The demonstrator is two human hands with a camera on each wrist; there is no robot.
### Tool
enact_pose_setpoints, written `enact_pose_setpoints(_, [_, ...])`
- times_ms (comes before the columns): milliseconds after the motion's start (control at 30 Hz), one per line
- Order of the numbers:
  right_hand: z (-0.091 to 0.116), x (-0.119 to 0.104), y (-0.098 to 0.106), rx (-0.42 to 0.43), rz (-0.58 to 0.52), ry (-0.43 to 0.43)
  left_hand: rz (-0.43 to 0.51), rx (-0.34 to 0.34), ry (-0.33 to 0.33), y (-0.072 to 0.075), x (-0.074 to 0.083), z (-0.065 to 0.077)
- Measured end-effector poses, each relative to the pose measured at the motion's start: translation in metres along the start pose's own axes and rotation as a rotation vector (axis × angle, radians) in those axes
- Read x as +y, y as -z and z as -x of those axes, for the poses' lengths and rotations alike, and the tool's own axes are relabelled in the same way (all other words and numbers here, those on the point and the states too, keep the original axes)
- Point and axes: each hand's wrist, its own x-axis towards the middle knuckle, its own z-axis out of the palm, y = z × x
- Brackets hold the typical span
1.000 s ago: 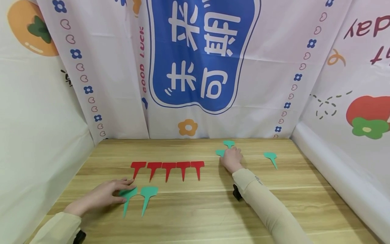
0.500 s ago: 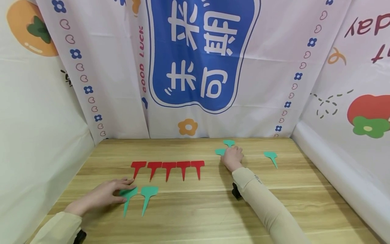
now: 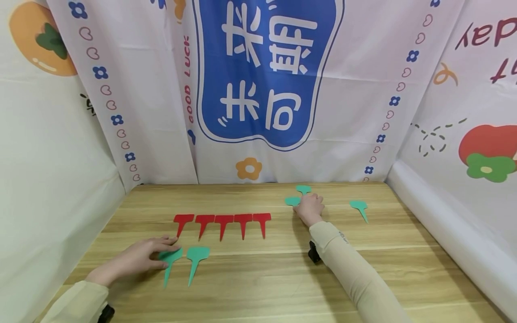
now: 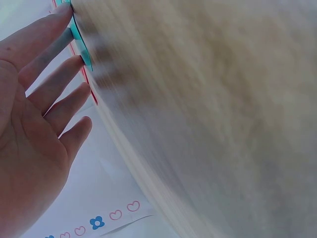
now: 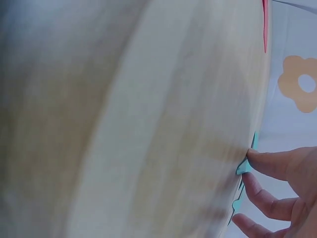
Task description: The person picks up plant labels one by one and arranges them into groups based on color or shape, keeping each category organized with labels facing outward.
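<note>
On the wooden table, my left hand (image 3: 139, 255) rests with its fingers extended over the head of a green T-shaped plant label (image 3: 171, 256); in the left wrist view the fingertips (image 4: 63, 9) touch its edge. Beside it lies a second green plant label (image 3: 197, 256). My right hand (image 3: 309, 208) reaches to the back of the table. Seen from the right wrist, thumb and index finger pinch a green plant label (image 5: 242, 167). The hand partly covers the green labels there, one of which (image 3: 303, 189) shows beyond its fingers.
Several red plant labels (image 3: 224, 220) lie in a row left of centre, stems toward me. Another green plant label (image 3: 358, 205) lies at the back right. A printed white cloth (image 3: 218, 168) hangs behind the table, with white sheets on both sides.
Very little differs. My right hand has shifted slightly to the right among the green labels. My left hand and the red row stay where they were.
</note>
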Motion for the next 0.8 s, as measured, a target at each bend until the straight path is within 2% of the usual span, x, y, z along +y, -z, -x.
enact_pose_setpoints(800, [-0.0018,0.0057,0.0016,-0.015,-0.145,-0.028,0.021,0.001,0.003,-0.0002,0.0000,0.0008])
